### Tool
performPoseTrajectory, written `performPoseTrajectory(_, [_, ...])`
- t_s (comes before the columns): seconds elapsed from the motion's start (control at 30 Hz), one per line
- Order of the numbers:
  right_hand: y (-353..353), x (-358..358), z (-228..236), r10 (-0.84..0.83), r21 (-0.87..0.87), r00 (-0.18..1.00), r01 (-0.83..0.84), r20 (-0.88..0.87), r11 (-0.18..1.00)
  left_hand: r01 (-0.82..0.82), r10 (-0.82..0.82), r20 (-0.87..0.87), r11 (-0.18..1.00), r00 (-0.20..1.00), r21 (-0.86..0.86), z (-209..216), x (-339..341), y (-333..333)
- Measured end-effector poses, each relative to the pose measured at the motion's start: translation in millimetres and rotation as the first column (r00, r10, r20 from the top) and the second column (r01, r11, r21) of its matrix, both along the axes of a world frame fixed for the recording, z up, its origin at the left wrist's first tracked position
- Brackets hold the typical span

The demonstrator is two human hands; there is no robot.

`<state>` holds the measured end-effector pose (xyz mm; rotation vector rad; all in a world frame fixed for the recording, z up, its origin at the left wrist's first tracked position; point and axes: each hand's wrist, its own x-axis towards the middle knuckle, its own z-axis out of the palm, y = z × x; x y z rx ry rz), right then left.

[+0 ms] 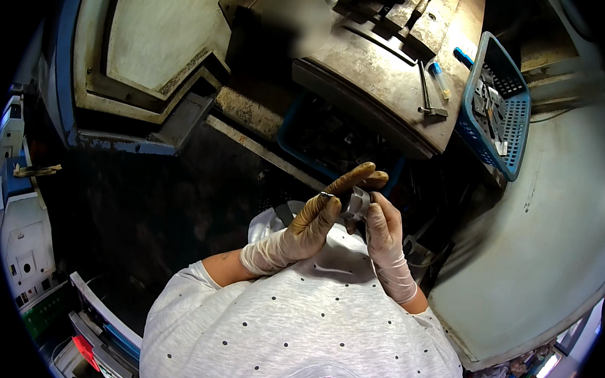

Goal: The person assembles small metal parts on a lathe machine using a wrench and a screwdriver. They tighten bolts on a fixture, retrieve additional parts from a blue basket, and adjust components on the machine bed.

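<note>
Both hands are in thin white gloves, held close together in front of my chest. My left hand has brown-stained fingers. Its thumb pinches a slim, shiny metal piece against the index finger; most of that piece is hidden, so its kind is unclear. Grey and blocky, a small metal part sits between the thumb and fingers of my right hand. The left fingers reach past the far side of this part. I cannot tell whether the slim piece touches it.
Ahead is a worn machine table with a hex key and a blue-capped tube. A blue basket of metal pieces stands right of it. Below the table edge sits a dark blue bin. A pale panel lies on my right.
</note>
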<state>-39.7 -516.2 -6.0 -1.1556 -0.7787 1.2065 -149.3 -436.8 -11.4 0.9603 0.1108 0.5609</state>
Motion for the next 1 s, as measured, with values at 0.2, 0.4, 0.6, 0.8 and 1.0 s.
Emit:
performPoseTrajectory(0.2, [-8.0, 3.4, -2.0, 0.047, 0.059, 0.999, -0.047, 0.002, 0.997, -0.078, 0.078, -0.037, 0.997, 0.996, -0.005, 1.1, 2.9, -11.2])
performPoseTrajectory(0.4, [-15.7, 6.8, -6.0, 0.042, 0.09, 0.999, -0.044, 0.032, 0.995, -0.083, 0.087, -0.034, 0.991, 0.996, 0.105, -2.0, -1.3, -10.1])
performPoseTrajectory(0.6, [-14.9, 11.7, -4.2, 0.024, 0.12, 0.955, -0.063, 0.297, 0.991, -0.095, 0.092, 0.034, 0.987, 0.995, 0.128, -7.6, 3.1, -9.9])
performPoseTrajectory(0.8, [-7.4, 9.8, 5.5, -0.034, 0.081, 0.935, 0.006, 0.354, 0.997, -0.057, 0.057, 0.002, 0.993, 0.998, -0.106, -7.9, 3.7, -10.8])
performPoseTrajectory(1.0, [-7.0, 2.4, -0.2, -0.055, -0.004, 0.962, 0.058, 0.269, 0.998, -0.073, 0.083, 0.038, 0.975, 0.996, -0.209, -8.6, 3.4, -6.9])
